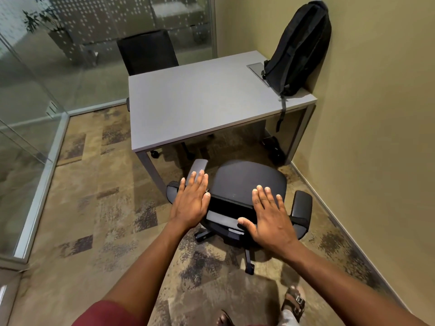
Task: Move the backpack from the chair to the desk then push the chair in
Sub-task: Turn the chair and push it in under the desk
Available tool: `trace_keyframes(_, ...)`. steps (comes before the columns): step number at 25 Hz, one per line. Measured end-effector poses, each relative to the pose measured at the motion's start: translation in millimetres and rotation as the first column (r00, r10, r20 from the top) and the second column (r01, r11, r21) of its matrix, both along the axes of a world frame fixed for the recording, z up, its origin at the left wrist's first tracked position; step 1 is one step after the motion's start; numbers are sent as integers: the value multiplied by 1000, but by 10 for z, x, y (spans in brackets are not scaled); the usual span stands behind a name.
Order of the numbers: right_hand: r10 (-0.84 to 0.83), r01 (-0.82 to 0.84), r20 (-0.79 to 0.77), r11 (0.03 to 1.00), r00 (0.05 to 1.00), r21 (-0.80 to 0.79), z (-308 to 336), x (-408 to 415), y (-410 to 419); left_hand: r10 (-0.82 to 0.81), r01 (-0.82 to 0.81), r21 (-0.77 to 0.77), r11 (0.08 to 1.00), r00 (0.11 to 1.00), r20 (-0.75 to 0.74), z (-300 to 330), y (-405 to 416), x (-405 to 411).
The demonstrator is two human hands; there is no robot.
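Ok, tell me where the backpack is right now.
In the head view the backpack stands upright on the desk's far right corner, leaning against the wall, one strap hanging over the desk edge.

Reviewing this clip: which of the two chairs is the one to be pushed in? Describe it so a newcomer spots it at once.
Start at the grey desk set against the yellow wall. The chair stands on the carpet at the desk's near edge, pulled out, under the open left hand and right hand. Unlike the other chair beyond the desk by the glass, it has grey padded armrests and a visible wheeled base.
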State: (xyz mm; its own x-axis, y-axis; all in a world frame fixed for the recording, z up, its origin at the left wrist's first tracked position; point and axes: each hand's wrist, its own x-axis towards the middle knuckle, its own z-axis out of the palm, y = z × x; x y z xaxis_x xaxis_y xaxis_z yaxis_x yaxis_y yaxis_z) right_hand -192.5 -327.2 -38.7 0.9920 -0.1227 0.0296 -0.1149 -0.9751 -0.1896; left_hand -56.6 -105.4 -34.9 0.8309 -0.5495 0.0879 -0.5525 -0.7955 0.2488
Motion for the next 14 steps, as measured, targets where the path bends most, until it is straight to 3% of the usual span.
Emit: trace_keyframes(14, 53, -54, 77, 998, 996, 19, 72, 433, -1390, 83, -80, 75, 994, 996, -45, -20, -927, 153)
